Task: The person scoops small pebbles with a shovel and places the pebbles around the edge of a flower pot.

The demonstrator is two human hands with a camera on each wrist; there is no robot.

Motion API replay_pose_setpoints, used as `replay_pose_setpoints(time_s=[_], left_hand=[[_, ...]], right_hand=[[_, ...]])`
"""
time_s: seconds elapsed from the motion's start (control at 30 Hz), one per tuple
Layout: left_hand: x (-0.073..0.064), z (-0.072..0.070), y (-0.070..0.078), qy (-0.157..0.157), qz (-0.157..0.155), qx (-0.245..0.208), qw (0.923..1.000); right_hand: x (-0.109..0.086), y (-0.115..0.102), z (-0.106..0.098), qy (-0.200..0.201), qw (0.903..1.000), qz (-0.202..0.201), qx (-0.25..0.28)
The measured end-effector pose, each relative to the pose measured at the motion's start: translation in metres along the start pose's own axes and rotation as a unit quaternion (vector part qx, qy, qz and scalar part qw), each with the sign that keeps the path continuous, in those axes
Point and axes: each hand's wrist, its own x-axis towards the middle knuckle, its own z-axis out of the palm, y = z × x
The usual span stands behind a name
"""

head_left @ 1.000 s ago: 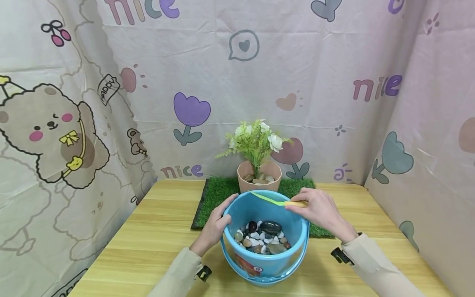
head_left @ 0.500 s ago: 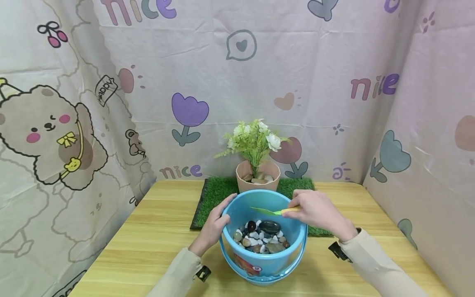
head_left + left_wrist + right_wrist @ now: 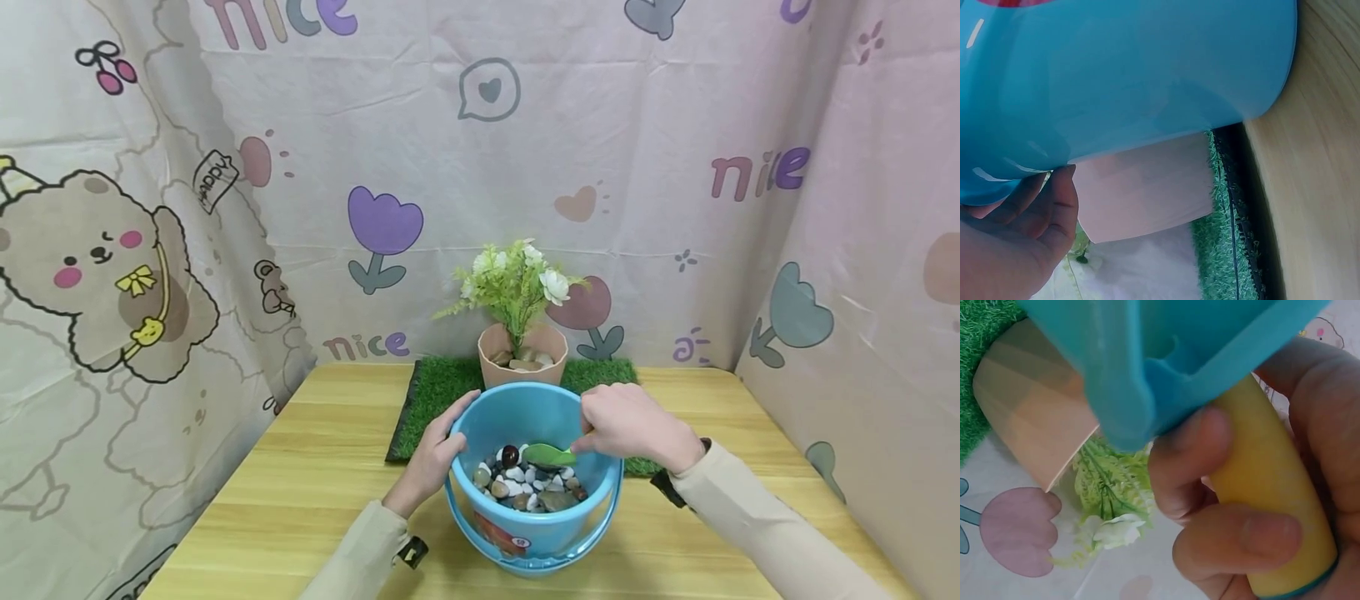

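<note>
A blue bucket [image 3: 558, 533] stands upright on the table, with black, white and brown pebbles [image 3: 517, 477] in its bottom. My left hand [image 3: 431, 458] holds the left side of its rim; in the left wrist view, fingertips [image 3: 1063, 181] meet the blue wall. My right hand [image 3: 633, 425] grips a small garden trowel over the right rim. Fingers wrap its yellow handle [image 3: 1272, 481] in the right wrist view. The green blade [image 3: 549, 455] lies low inside the bucket, pointing left, at the pebbles and covering part of a large black stone. Whether it digs in I cannot tell.
Behind the bucket, a pink pot [image 3: 525, 367] of white flowers [image 3: 555, 286] stands on a green artificial turf mat [image 3: 442, 392]. The wooden table [image 3: 300, 483] reaches to a printed cloth backdrop [image 3: 480, 167]. The bucket's handle [image 3: 540, 565] hangs down in front.
My right hand has tipped the trowel, lowering its blade from rim height down to the pebbles inside the bucket. My left hand stays on the rim.
</note>
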Motion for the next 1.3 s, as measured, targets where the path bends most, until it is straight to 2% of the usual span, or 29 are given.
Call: replay_pose_setpoints(time_s=[0.23, 0.33, 0.47, 0.63, 0.8, 1.0, 1.3], left_hand=[[0.001, 0.0, 0.001, -0.004, 0.0, -0.006, 1.0], [0.001, -0.001, 0.001, -0.007, 0.002, -0.004, 1.0], [0.002, -0.002, 0.001, -0.006, 0.003, -0.003, 1.0], [0.001, -0.002, 0.002, 0.0, -0.001, 0.001, 1.0], [0.0, 0.0, 0.002, 0.001, -0.002, -0.003, 1.0], [0.0, 0.001, 0.0, 0.002, -0.003, -0.006, 1.0], [0.0, 0.001, -0.001, 0.003, 0.0, -0.006, 1.0]], right_hand=[[0.003, -0.008, -0.003, -0.022, 0.9994, -0.01, -0.023], [0.0, -0.014, -0.002, -0.003, 0.9982, -0.016, -0.057], [-0.004, -0.017, 0.003, 0.047, 0.9937, -0.036, -0.096], [-0.006, -0.014, 0.01, 0.092, 0.9903, -0.048, -0.092], [-0.006, -0.016, 0.012, 0.094, 0.9911, -0.041, -0.086], [-0.003, -0.021, 0.016, 0.081, 0.9852, -0.032, -0.147], [-0.003, -0.021, 0.025, 0.113, 0.9788, -0.033, -0.168]])
